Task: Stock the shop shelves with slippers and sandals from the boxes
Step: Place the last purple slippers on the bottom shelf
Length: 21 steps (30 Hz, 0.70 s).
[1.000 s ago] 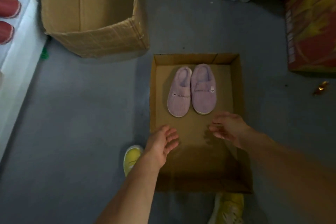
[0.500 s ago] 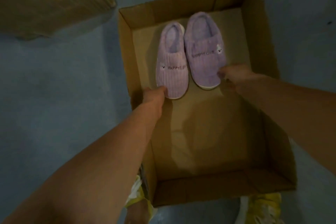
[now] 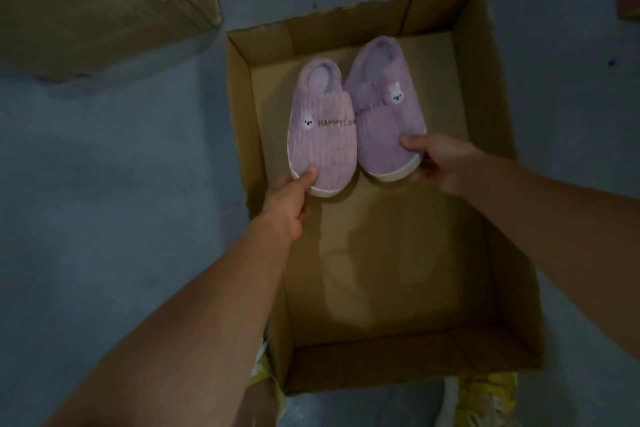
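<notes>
We have both hands down in the open cardboard box (image 3: 377, 340) on the floor (image 3: 121, 184), one on each slipper of the purple pair. Our left hand (image 3: 289, 196) pinches the toe of the left slipper (image 3: 323, 139), thumb on the ribbed upper and fingers tucked out of sight under the white sole. Our right hand (image 3: 438, 163) holds the toe of the right slipper (image 3: 384, 114) the same way, thumb on top, fingers curled beneath. The two slippers lie side by side and touching, toward the far end of the box, heels pointing away from us; the right one looks tipped a little, though we cannot tell whether either sole has left the cardboard.

The risk we see is in the grip: each slipper is held only at its toe tip, so the heel end will hang and the soft fabric may slide through a thumb pinch as we lift. A dangling heel could also catch the far box wall, and the dim light makes it harder for us to judge clearance. A second box (image 3: 97, 3) stands near at upper left
</notes>
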Each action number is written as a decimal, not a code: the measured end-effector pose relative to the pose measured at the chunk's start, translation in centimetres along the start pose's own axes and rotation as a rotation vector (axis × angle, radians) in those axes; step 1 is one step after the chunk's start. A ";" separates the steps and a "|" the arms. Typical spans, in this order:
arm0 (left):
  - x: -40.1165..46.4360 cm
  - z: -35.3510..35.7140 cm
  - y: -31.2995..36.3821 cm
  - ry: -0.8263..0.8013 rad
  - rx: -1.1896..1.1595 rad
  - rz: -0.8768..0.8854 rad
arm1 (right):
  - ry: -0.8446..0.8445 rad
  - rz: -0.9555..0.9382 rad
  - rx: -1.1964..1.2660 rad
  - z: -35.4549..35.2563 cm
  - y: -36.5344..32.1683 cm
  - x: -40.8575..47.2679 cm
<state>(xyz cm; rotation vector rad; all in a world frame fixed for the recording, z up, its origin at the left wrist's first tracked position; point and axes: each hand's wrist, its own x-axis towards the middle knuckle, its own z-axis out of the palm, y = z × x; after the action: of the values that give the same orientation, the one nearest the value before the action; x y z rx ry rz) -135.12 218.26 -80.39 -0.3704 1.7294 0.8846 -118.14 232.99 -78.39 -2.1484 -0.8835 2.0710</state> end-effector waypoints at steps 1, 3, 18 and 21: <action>-1.2 -0.2 0.0 -0.018 -0.038 -0.012 | -0.023 0.004 0.011 -0.2 -0.2 -1.1; -4.0 -0.5 0.0 -0.017 -0.116 -0.045 | -0.057 0.025 0.037 -0.7 -0.2 -3.5; -26.3 -7.9 -1.0 -0.043 -0.725 -0.031 | -0.337 0.004 0.035 -2.5 -4.2 -23.3; -30.2 -9.5 -1.6 -0.031 -0.845 0.015 | -0.383 -0.018 -0.042 -1.3 -5.3 -27.0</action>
<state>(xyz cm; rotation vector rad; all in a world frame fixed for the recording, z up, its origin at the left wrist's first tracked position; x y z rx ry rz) -130.15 204.85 -52.13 -0.8848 1.2532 1.6024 -117.63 226.76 -51.53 -1.7784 -0.9768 2.5226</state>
